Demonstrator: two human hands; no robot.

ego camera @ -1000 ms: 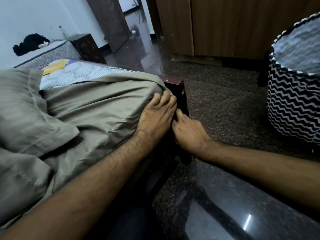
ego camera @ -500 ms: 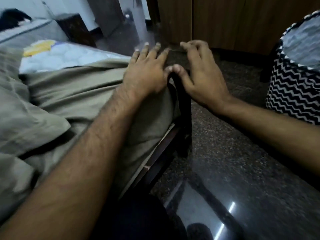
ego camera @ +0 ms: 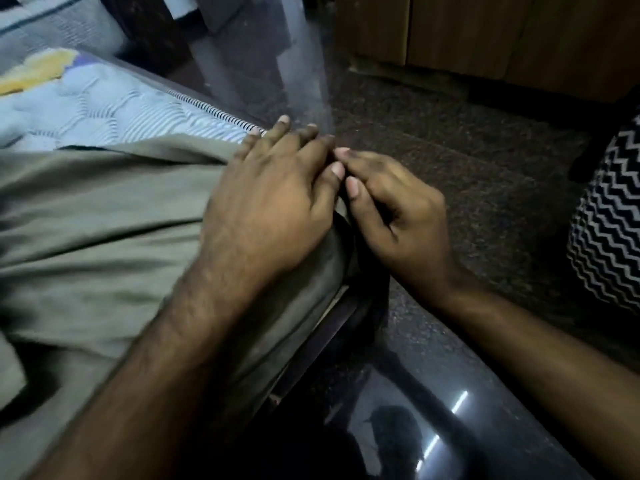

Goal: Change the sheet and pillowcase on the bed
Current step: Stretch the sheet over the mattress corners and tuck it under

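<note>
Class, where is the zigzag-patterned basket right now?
The zigzag-patterned basket stands on the floor at the head view's right edge, right of the right hand.

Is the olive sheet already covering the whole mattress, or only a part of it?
Only part. The olive sheet ends at an edge near the left hand; beyond it, the patterned mattress lies bare.

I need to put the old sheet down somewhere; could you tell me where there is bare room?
Bare floor lies between the bed corner, the wooden cabinet and the zigzag basket. The corner itself is crowded: left hand, right hand, olive sheet.
</note>
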